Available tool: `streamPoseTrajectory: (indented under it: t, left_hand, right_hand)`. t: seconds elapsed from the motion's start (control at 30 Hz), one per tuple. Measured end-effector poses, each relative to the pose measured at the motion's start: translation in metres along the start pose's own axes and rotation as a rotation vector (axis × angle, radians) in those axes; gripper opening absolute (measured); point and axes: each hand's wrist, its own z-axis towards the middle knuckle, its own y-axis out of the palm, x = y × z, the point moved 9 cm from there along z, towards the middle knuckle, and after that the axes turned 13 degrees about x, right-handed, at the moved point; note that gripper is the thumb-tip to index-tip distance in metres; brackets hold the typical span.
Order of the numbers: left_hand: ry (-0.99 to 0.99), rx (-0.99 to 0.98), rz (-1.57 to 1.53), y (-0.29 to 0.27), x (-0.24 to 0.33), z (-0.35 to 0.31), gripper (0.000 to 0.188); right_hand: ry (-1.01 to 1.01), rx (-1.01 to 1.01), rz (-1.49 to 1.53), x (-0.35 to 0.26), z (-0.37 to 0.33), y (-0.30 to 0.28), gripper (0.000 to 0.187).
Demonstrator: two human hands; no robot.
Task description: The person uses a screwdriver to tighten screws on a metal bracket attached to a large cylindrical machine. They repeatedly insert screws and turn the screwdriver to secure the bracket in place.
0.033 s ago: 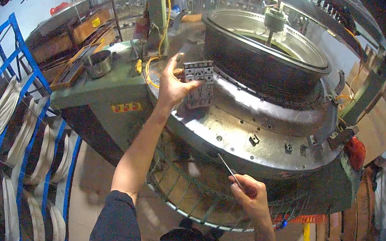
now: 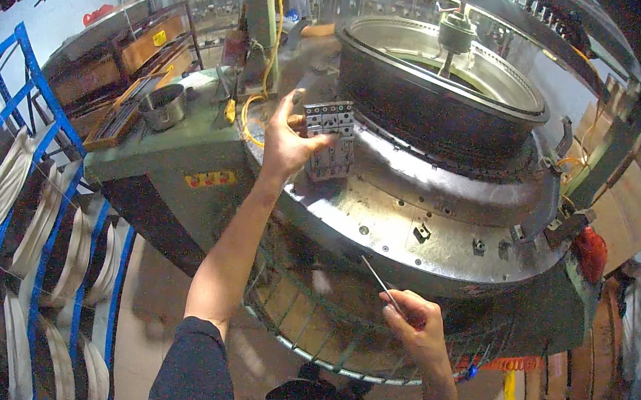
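Note:
A flat grey metal block with rows of holes and slots [image 2: 328, 151] is held up by my left hand [image 2: 291, 138], thumb across its face and fingers at its left edge. It stands in front of the round machine's metal ring [image 2: 351, 212]. Lower and to the right, my right hand [image 2: 415, 322] is closed round a slim metal rod-like tool [image 2: 380, 279]. The rod's tip points up and left, close to the ring's front edge. Whether it touches that edge I cannot tell. My fingers hide the tool's other end.
A large dark drum [image 2: 430, 105] rises behind the ring. Small dark clamps [image 2: 422, 232] sit on the ring, and a wire guard [image 2: 334, 339] curves below it. At left are a metal pot [image 2: 163, 106] and a blue rack with pale cloth [image 2: 7, 183]. Another person [image 2: 295, 10] stands behind.

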Motion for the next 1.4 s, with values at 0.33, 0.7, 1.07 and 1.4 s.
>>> streamPoseTrajectory:
  t: [0.33, 0.7, 1.07, 1.4]
  left_hand:
    - [-0.015, -0.012, -0.038, 0.002, 0.012, -0.018, 0.098]
    - [0.171, 0.009, 0.038, 0.011, 0.039, -0.054, 0.107]
    - [0.447, 0.188, 0.364, 0.026, 0.06, -0.052, 0.095]
    - [0.437, 0.196, 0.386, 0.028, 0.064, -0.05, 0.094]
  right_hand:
    - [-0.046, 0.007, -0.026, -0.004, -0.002, -0.003, 0.025]
    - [-0.087, 0.019, 0.007, 0.004, -0.009, -0.008, 0.024]
    - [-0.034, 0.062, 0.07, 0.037, -0.017, -0.023, 0.026]
    - [0.008, 0.059, 0.13, 0.047, -0.015, -0.036, 0.025]
